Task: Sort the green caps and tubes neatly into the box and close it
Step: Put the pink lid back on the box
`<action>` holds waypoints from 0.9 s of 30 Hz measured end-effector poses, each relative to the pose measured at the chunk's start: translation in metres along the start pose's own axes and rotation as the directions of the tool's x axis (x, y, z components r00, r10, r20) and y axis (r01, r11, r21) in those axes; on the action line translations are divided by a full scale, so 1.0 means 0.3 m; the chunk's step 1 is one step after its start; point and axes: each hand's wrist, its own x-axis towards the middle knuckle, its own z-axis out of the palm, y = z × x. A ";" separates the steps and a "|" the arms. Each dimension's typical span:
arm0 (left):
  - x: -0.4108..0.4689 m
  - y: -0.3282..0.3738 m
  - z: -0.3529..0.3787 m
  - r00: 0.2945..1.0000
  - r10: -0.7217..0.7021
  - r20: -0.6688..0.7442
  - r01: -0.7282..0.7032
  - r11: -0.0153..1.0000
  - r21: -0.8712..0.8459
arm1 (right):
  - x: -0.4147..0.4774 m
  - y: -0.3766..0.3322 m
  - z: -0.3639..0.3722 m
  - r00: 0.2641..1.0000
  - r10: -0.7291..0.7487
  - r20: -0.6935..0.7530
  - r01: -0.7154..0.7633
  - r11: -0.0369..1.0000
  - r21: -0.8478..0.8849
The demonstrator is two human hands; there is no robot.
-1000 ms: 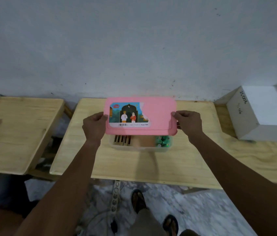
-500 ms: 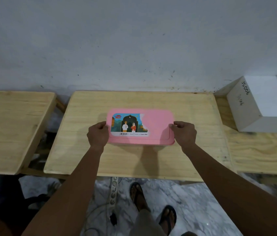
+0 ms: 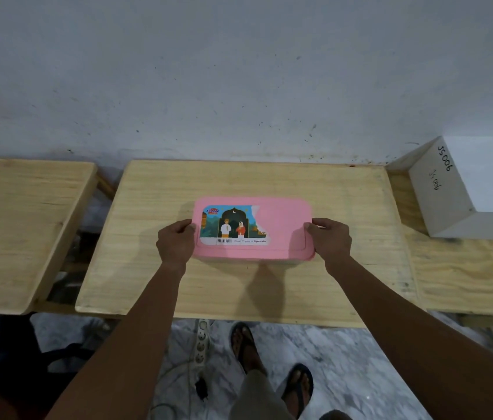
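Both hands' fingers are curled: left fingers hook over the left end of the pink lid, and left hand grips that edge. Right fingers hook over the right end, with right hand gripping likewise. Lid lies flat on the box. Only a thin strip of the box shows under the lid's near edge, and its contents are hidden. A torn picture label covers the lid's left half. Box sits near the middle of the desk, long side toward the person. A second desk stands to the left across a gap. White block marked JS006 sits to the right. Power strip and sandals are on the floor.
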 end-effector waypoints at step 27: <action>-0.041 -0.035 0.022 0.931 -0.319 0.178 0.362 0.868 -0.339 | -0.045 0.039 -0.015 0.938 0.237 0.252 -0.318 0.879 0.355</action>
